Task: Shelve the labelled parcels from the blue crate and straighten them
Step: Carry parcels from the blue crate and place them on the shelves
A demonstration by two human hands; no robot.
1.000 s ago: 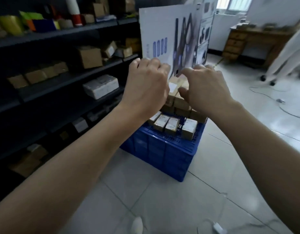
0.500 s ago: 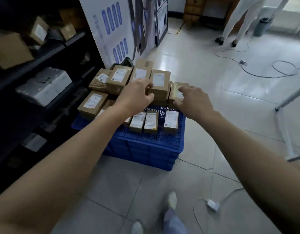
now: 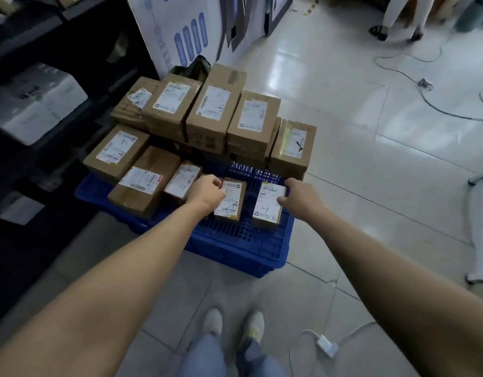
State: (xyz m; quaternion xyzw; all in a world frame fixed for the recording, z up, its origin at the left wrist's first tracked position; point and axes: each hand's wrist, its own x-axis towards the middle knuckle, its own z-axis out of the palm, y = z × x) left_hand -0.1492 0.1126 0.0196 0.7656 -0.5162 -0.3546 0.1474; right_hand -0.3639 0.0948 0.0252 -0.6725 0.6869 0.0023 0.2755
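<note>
printed white board (image 3: 167, 31) upright | grey cable (image 3: 424, 84) looped on tiled floor (image 3: 371, 148) | white adapter (image 3: 326, 346) near bottom edge

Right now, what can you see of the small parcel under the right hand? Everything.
The small parcel is a closed brown cardboard box. Its top is almost covered by a white label with barcodes and a handwritten "1-7". It lies flat on the gridded top of the blue crate, near its right front corner, long side pointing away. The right hand grips its far right corner. A neighbouring parcel, held by the left hand, lies to its left, with a gap between them.
</note>
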